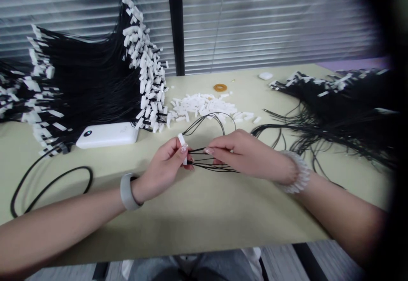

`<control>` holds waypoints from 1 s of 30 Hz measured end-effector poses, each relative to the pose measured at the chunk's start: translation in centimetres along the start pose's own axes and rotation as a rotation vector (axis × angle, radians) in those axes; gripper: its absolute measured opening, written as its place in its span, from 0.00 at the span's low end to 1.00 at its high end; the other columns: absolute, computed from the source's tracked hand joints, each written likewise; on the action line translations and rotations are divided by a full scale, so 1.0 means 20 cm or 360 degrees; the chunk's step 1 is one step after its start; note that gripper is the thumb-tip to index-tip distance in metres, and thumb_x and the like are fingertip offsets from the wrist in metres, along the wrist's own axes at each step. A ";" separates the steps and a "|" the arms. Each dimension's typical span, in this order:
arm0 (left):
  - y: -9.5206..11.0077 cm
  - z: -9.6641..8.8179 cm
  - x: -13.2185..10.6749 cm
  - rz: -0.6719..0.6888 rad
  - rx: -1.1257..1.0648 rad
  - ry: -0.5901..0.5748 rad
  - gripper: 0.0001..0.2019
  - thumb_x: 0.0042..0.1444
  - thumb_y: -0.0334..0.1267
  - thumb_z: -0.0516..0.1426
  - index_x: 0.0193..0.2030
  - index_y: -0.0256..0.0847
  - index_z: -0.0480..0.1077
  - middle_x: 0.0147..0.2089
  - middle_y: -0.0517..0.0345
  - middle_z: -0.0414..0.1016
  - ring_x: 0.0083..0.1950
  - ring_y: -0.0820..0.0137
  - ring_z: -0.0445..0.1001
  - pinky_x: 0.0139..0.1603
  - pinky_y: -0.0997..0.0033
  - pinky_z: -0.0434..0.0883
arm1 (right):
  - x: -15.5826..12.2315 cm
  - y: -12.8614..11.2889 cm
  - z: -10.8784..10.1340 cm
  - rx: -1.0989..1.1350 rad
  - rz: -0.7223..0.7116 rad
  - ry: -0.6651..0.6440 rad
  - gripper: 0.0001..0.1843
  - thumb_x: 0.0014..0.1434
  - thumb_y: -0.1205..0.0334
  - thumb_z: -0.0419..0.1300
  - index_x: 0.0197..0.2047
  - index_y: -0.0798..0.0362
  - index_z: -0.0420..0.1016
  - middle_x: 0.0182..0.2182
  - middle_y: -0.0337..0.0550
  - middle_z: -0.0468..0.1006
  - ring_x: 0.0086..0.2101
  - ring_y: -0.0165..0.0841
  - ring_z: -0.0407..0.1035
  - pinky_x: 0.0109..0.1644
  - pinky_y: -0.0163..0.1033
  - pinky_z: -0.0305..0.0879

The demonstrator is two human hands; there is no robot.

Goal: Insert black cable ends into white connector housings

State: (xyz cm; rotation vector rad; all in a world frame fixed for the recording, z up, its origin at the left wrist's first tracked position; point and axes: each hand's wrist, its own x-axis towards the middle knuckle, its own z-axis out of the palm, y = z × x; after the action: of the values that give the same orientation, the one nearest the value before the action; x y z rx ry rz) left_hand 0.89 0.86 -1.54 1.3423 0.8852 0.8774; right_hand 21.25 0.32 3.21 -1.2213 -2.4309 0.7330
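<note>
My left hand (170, 162) pinches a white plastic connector (181, 139) between thumb and fingers, holding it upright over the table. Several thin black wires (213, 168) run from the connector to the right. My right hand (237, 153) is closed, thumb against forefinger, on some of these wires a short way from the connector. Other wires loop up behind the hands. The exact wire ends at the connector are partly hidden by my left fingers.
Loose white connectors (204, 104) lie in a pile behind my hands. A tall stack of black wires with white connectors (92, 68) stands left, beside a white power bank (108, 135) and its cable. More black wires (344, 111) are heaped right. An orange ring (219, 87) lies behind.
</note>
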 end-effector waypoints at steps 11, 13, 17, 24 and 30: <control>0.05 0.00 -0.03 0.0130 0.0457 -0.0117 0.09 0.59 0.42 0.49 0.33 0.38 0.61 0.29 0.62 0.64 0.31 0.76 0.68 0.33 0.75 0.71 | 0.02 0.04 0.03 0.0568 0.0241 -0.0341 0.18 0.59 0.53 0.48 0.27 0.54 0.72 0.21 0.36 0.69 0.21 0.23 0.57 0.23 0.30 0.52; 0.06 0.00 -0.04 0.0136 0.0478 -0.0131 0.09 0.59 0.41 0.49 0.33 0.38 0.61 0.30 0.61 0.64 0.31 0.75 0.68 0.34 0.74 0.71 | 0.02 0.05 0.03 0.0626 0.0237 -0.0351 0.16 0.58 0.53 0.50 0.28 0.54 0.72 0.19 0.34 0.65 0.20 0.22 0.53 0.22 0.30 0.50; 0.06 0.01 -0.04 0.0127 0.0483 -0.0149 0.09 0.59 0.41 0.49 0.32 0.38 0.61 0.31 0.60 0.66 0.31 0.74 0.69 0.34 0.73 0.71 | 0.03 0.06 0.06 0.0589 0.0229 -0.0323 0.17 0.58 0.52 0.49 0.30 0.54 0.73 0.20 0.34 0.63 0.20 0.22 0.52 0.22 0.30 0.49; 0.05 0.01 -0.02 0.0010 0.0255 -0.0056 0.10 0.59 0.43 0.49 0.34 0.37 0.63 0.29 0.60 0.67 0.30 0.74 0.69 0.34 0.73 0.69 | 0.00 0.05 -0.01 -0.0422 -0.0039 0.0230 0.11 0.55 0.63 0.53 0.30 0.52 0.77 0.28 0.41 0.73 0.28 0.28 0.64 0.34 0.35 0.59; 0.01 0.00 0.00 -0.0092 -0.0103 0.0001 0.09 0.58 0.42 0.51 0.35 0.37 0.63 0.29 0.61 0.65 0.29 0.75 0.67 0.33 0.71 0.70 | -0.06 0.17 -0.19 -0.0594 0.0377 0.1131 0.08 0.53 0.61 0.56 0.33 0.50 0.77 0.21 0.40 0.74 0.23 0.30 0.66 0.32 0.40 0.62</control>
State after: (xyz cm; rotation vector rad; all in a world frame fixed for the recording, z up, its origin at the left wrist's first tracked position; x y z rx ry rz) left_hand 0.97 0.86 -1.44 1.2550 0.8851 0.8548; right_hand 26.11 2.21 4.24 -1.5834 -1.8784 -0.1275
